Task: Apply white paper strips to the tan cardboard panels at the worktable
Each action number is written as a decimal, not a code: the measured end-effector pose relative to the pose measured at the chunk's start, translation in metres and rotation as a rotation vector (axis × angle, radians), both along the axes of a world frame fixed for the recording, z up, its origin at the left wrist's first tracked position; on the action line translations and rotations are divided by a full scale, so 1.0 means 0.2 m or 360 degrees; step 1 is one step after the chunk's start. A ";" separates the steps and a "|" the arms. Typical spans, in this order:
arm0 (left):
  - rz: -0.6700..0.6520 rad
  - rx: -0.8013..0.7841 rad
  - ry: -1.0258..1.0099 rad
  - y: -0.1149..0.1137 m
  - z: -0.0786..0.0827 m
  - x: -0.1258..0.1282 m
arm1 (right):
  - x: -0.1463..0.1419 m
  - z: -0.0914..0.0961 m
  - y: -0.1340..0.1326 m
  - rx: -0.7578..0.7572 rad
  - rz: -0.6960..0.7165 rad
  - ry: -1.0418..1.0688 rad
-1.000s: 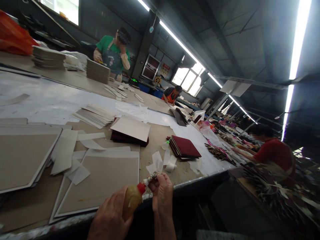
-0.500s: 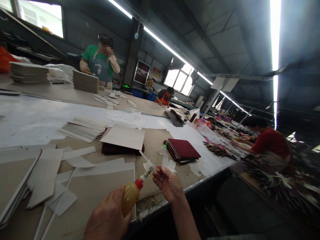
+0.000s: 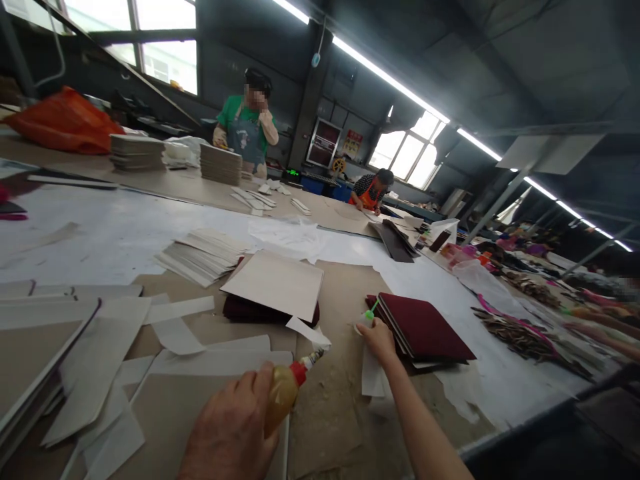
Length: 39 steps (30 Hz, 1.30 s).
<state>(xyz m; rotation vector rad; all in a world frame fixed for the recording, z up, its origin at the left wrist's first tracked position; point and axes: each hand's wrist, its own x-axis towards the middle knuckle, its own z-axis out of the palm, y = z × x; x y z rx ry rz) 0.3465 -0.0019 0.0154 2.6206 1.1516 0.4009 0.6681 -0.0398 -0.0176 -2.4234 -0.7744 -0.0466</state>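
Rm was lg & dim, wall (image 3: 220,67) & ceiling (image 3: 425,40) both dk grey. Multi-pane window (image 3: 167,63) at 10–11 o'clk was v. bright; 2nd window (image 3: 407,147), 1–2 o'clk, also glared. Strip lights (image 3: 390,80) ran in a row from approx 12 down twd 3. Dk pillar (image 3: 304,100) stood at 12, framed panel (image 3: 323,142) just rt of it, red poster (image 3: 353,143) at 1. Thin post (image 3: 500,200) leaned at 2–3 w/ pale boards (image 3: 575,153) nr its top. Long white tabletop (image 3: 170,207) lay at 9, tan surface (image 3: 345,217) beyond, approx 12–1.
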 end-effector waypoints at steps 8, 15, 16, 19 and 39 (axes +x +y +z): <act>0.0020 0.0047 0.0089 0.03 0.03 -0.03 | -0.12 0.20 -0.02 0.0047 0.0072 -0.0106; -0.0017 0.0154 0.0129 -0.02 0.13 -0.09 | -0.66 0.49 -0.40 -0.0062 0.1064 -0.0040; -0.0025 0.0161 0.0134 -0.03 0.14 -0.10 | -0.73 0.50 -0.44 -0.0095 0.1137 -0.0021; -0.0063 0.0194 0.0161 -0.07 0.18 -0.14 | -0.87 0.50 -0.52 -0.0189 0.1180 0.0041; -0.0129 0.0320 0.0205 -0.26 0.34 -0.29 | -0.93 0.53 -0.75 -0.0327 0.0834 -0.0432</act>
